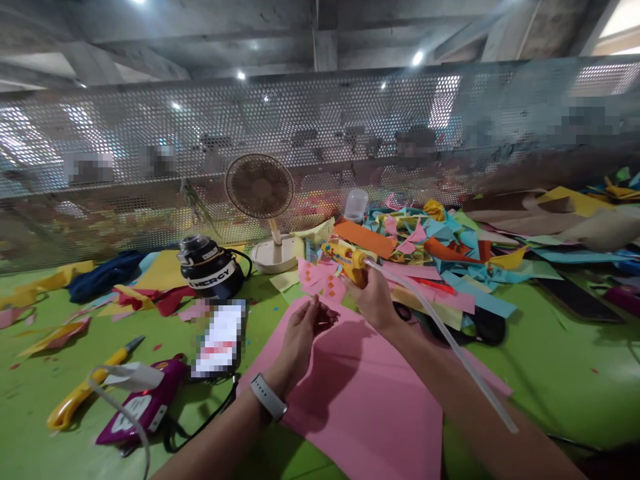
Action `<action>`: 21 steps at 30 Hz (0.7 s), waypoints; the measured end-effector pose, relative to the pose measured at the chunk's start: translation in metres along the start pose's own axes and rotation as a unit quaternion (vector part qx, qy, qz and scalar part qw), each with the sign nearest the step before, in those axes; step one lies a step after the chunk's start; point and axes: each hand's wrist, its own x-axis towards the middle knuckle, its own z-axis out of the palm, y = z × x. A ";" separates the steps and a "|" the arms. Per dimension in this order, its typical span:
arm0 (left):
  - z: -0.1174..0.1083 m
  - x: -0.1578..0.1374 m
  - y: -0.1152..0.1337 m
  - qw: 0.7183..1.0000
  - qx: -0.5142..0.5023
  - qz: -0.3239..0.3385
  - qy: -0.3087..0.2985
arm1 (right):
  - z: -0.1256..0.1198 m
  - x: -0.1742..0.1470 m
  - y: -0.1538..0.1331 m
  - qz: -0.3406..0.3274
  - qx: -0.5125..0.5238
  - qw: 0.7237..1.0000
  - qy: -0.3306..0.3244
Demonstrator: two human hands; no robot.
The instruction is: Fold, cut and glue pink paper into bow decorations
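Observation:
My right hand (pixel 371 297) grips a yellow hot glue gun (pixel 347 261), and a long clear glue stick (pixel 440 323) trails from its back end over my forearm. The gun's nozzle points away to the left. My left hand (pixel 306 333) hovers above a large pink sheet (pixel 370 393), its fingertips pinched together; whatever they hold, if anything, is too small to make out. Under the gun's front lies a pink piece with small orange shapes (pixel 317 280). A pale watch band (pixel 269 397) circles my left wrist.
A small fan (pixel 275 253) and a black bottle (pixel 215 270) stand at the back, before a perforated metal partition (pixel 320 120). Paper scraps (pixel 450 233) are heaped at the right. A lit phone (pixel 219 339), a purple device (pixel 145 400) and a yellow-handled cutter (pixel 90 383) lie at the left.

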 end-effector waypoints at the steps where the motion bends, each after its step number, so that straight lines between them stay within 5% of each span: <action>1: 0.000 -0.001 -0.001 1.000 -0.005 0.010 0.010 | 0.000 0.000 0.001 0.000 0.004 1.000 0.003; 13: 0.021 0.009 -0.003 0.996 -0.019 0.053 0.070 | 0.006 -0.004 0.002 -0.029 -0.007 1.000 -0.007; 21: 0.023 0.016 -0.010 0.993 -0.049 0.090 0.058 | 0.006 -0.005 0.004 -0.017 -0.014 1.000 -0.016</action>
